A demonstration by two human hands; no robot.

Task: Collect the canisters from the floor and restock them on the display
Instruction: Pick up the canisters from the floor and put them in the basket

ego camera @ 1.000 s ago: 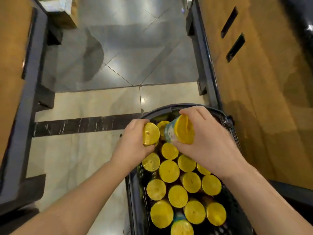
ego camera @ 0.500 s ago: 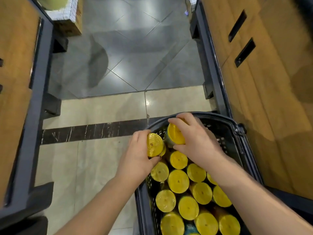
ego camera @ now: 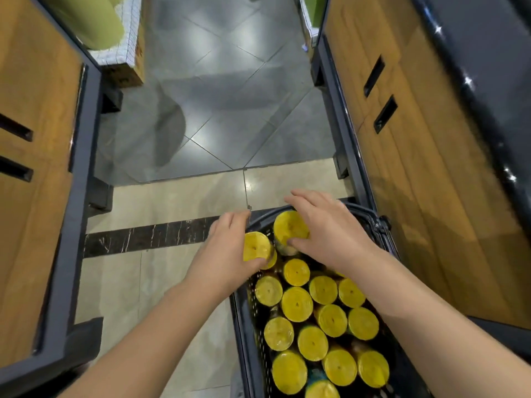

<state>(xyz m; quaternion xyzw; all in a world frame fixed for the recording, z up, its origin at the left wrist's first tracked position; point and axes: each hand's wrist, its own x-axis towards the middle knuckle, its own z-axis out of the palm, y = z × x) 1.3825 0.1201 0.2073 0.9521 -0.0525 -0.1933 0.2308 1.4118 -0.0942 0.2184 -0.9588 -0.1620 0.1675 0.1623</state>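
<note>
The left hand (ego camera: pixel 227 254) is curled round a canister (ego camera: pixel 255 246), fingers on its far side and thumb at its near edge. It holds the canister just above the far left corner of the basket (ego camera: pixel 240 334), tilted so its yellow lid faces the camera. The right hand (ego camera: pixel 333 234) arches over a second canister (ego camera: pixel 288 226), with its thumb pressed against the near side below the lid. Its fingers (ego camera: pixel 301 196) reach over the far side, where the lid hides their tips, so the grip looks closed but cannot be fully confirmed. The two held canisters sit just beside each other, nearly touching, over the basket's far end.

The basket is black with mesh walls and stands on the floor (ego camera: pixel 186 196) between the forearms. Upright canisters (ego camera: pixel 296 303) with yellow lids are packed into it in close rows, and most of them touch their neighbours.

The floor is beige tile near the basket and glossy grey tile further off. A dark veined strip (ego camera: pixel 143 238) crosses it under the left hand. A wooden display (ego camera: pixel 34 196) with a dark frame and two slots stands on the left. Another display (ego camera: pixel 431 196) of the same kind stands on the right, close against the basket. At the top left, a cardboard box (ego camera: pixel 123 70) carries a pale green roll (ego camera: pixel 94 21).
</note>
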